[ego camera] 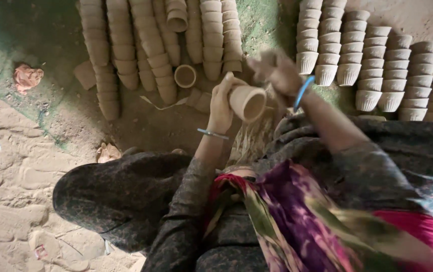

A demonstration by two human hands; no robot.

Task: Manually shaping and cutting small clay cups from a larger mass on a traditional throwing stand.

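No packages, labels, signs or screens show anywhere on the sandy ground here.

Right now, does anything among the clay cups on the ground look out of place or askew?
Mostly tidy nested rows. One cup sits alone, mouth up, below the left rows; a few others lie tipped beside it. The left hand holds a cup; the right hand is blurred.

Matt, unglazed clay cup (247,102), dusty sandy floor (10,166), soft patterned cloth scarf (297,216), blue plastic bangle (303,90).
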